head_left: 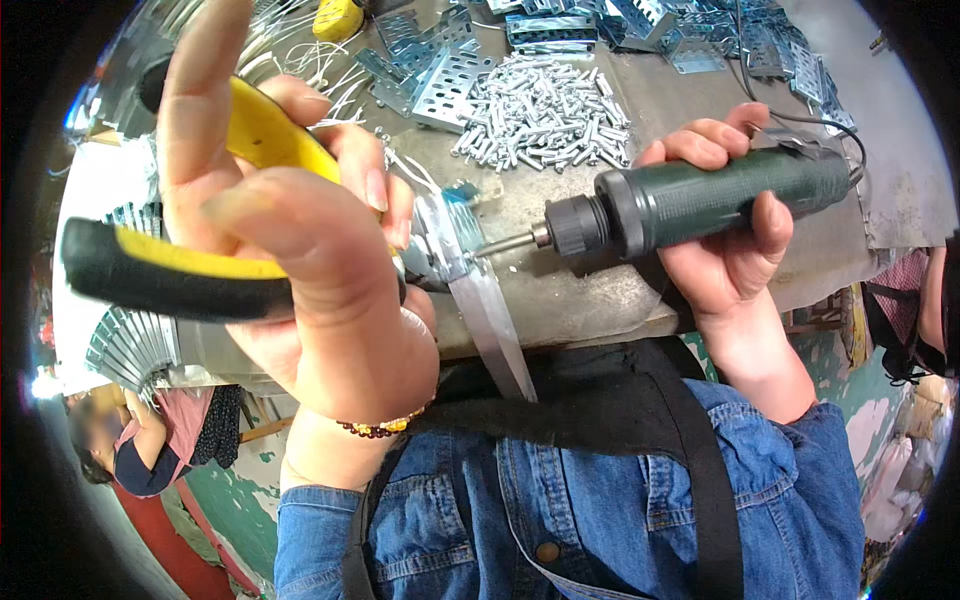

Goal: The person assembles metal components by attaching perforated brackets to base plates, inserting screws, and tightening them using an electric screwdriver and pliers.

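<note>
My left hand (335, 265) holds pliers with yellow and black handles (185, 280). The handles are spread wide, and the jaws are mostly hidden behind my fingers. Just past the jaws is a small bright metal piece (455, 262), at the upper end of a flat, shiny strip (495, 330) that runs down over the table edge. My right hand (715, 268) is wrapped round a dark green electric screwdriver (745, 195), held nearly level. Its thin bit (505, 243) points left, with the tip at the small metal piece; whether it touches cannot be made out.
Beyond my hands lies a heap of small silver metal pins or screws (545, 115). Perforated metal brackets (455, 90) are piled behind it. White wires or ties (330, 65) lie at far left, near a yellow tool (338, 18). A cord (800, 118) trails from the screwdriver. Another person (150, 440) sits at lower left.
</note>
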`<act>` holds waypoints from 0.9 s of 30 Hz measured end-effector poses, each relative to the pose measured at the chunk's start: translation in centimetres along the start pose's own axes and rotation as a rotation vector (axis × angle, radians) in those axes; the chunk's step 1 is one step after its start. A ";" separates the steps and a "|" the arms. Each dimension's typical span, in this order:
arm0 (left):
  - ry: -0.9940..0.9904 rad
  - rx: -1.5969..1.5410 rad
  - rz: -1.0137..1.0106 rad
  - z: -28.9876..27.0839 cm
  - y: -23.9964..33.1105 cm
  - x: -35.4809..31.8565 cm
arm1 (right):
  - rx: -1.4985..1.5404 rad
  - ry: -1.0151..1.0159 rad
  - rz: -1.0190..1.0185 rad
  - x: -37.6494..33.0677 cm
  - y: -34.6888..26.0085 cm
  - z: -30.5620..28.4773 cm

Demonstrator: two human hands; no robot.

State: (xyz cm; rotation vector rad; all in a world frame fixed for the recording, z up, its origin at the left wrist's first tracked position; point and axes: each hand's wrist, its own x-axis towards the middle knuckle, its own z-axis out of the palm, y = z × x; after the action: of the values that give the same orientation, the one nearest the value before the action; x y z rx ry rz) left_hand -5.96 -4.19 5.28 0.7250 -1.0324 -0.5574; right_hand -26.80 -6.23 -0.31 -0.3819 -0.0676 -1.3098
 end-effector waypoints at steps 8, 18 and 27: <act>-0.241 0.029 -0.122 -0.9 2.1 0.7 | -0.052 -0.145 0.057 0.7 0.1 -0.3; -0.391 1.320 0.114 -14.4 4.8 2.5 | -0.127 -0.169 0.055 0.5 0.0 -0.6; -0.745 0.792 -0.137 -6.6 3.3 -1.1 | -0.231 -0.439 0.002 1.1 -0.8 -1.1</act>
State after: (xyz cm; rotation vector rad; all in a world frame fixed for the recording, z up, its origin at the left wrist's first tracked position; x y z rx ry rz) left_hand -0.14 0.50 5.02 1.3384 -1.9574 -0.5411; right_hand -27.45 -7.73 -0.83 -0.8631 -0.2850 -1.2158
